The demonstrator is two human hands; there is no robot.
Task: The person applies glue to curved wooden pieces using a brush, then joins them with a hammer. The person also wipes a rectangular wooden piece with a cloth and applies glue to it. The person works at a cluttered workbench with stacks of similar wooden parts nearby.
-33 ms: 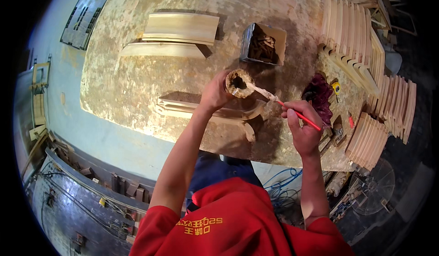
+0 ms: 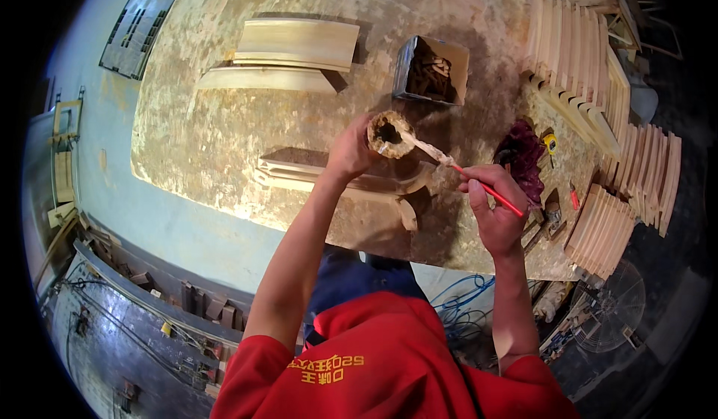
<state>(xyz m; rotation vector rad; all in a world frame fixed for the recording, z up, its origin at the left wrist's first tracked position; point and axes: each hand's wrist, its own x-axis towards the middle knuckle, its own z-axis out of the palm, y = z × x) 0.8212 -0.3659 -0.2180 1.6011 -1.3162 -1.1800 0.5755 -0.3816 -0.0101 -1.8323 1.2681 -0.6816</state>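
Yellow printed lettering, a mix of characters and digits in two rows, stands on the chest of the red cloth short-sleeved shirt, on the person's side of the blotched, pale brown tabletop. Both rows appear upside down, and the upper row's left end is hard to read.

Light falls unevenly on the worn, blotchy desk, brighter at its left edge. Pale blue-grey floor spreads left, beside a dark slotted panel far left; a round wire guard stands near right.
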